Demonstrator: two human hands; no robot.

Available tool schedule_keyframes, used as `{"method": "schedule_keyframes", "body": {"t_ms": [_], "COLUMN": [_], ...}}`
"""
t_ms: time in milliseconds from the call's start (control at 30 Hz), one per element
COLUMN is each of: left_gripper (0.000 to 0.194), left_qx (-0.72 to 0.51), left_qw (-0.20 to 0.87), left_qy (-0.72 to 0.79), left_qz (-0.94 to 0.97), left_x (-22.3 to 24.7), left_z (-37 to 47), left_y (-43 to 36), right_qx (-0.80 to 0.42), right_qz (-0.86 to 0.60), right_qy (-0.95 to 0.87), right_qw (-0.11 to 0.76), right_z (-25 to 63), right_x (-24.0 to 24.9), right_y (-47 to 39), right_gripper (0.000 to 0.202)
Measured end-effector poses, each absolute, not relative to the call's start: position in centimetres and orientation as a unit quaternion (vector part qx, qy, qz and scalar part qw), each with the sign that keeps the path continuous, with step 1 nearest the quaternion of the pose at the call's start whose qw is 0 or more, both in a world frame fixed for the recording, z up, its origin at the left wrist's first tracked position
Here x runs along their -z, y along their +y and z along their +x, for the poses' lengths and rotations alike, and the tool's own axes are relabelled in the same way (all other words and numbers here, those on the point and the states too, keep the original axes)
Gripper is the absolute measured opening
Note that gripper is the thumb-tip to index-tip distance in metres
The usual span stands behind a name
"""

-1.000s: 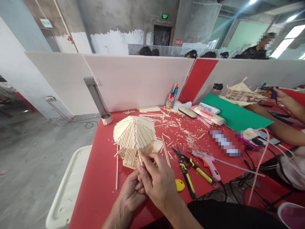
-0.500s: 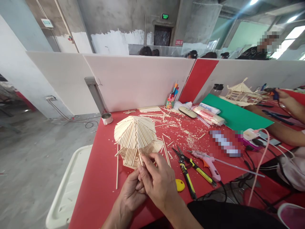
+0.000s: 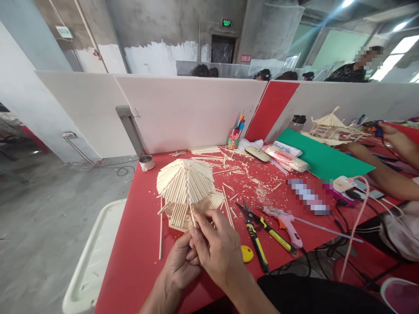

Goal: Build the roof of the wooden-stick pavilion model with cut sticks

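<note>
A small pavilion model made of pale wooden sticks stands on the red table, with a many-sided roof on top and a second, lower roof layer under it. At its near corner my right hand pinches a wooden stick between thumb and fingers, its upper end against the lower roof. My left hand is closed just below, its fingertips meeting the right hand's at the stick's lower end. Whether the stick is fixed to the model I cannot tell. The fingers hide the stick's lower part.
On the red table lie yellow-black pliers, a pink glue gun, a yellow tool, loose sticks and crumbs. A metal cup stands far left. At right, a co-worker's arm is beside another stick model.
My hands and the pavilion model stay almost exactly where they were. The camera view and a person in the background shift very slightly.
</note>
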State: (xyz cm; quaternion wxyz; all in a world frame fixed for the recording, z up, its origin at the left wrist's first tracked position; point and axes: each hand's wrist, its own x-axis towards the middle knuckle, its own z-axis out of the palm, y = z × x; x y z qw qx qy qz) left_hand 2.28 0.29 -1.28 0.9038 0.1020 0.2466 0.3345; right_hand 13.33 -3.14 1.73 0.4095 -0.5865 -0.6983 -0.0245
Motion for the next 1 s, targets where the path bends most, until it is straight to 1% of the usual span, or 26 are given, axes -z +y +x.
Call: {"method": "schedule_keyframes", "body": {"t_ms": [367,1000], "left_gripper": [0.044,0.047], "left_qx": [-0.339,-0.34], "left_qw": [0.904,0.901], "left_qy": [0.245,0.255], "left_qz": [0.091,0.089], "left_x": [0.95,0.94], "left_z": [2.46,2.39], "left_y": [0.23,0.19], "right_qx": [0.018,0.017], "right_qz": [-0.584,-0.582], "right_qy": [-0.699,-0.696], "right_qw": [0.413,0.42], "right_z": [13.42,13.4], "right_x": [-1.74,-1.68], "right_y": [-3.35,-3.25], "right_gripper": [0.037,0.036]}}
